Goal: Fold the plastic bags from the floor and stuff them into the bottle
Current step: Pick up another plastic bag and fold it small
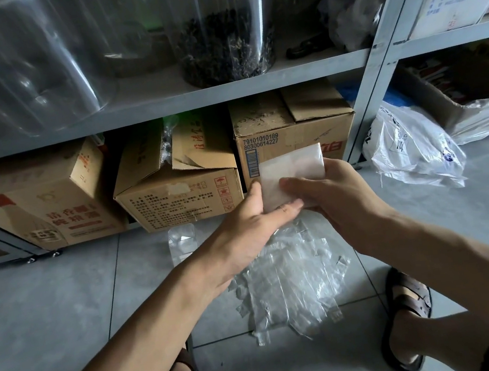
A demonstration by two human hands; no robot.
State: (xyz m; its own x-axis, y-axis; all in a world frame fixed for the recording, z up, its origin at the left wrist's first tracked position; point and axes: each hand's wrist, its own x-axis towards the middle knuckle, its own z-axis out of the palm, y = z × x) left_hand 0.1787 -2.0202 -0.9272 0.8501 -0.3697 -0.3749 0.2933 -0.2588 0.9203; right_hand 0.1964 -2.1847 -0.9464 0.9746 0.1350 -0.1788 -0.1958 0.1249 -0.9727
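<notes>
Fingers [291, 184] of left hand [252, 233] and right hand [340, 201] pinch a folded bag [293, 164] — flat, milky, squarish.

A storeroom is suggested, of a home or a small shop (which of the two cannot be told). Grey metal shelving [226, 95] is seen, loaded with printed cardboard boxes [177, 199] below and large clear jars [225, 42] above. A pale tiled floor [66, 299] is shown, on which plastic bags [295, 281] and a printed carrier bag [411, 149] are left
</notes>
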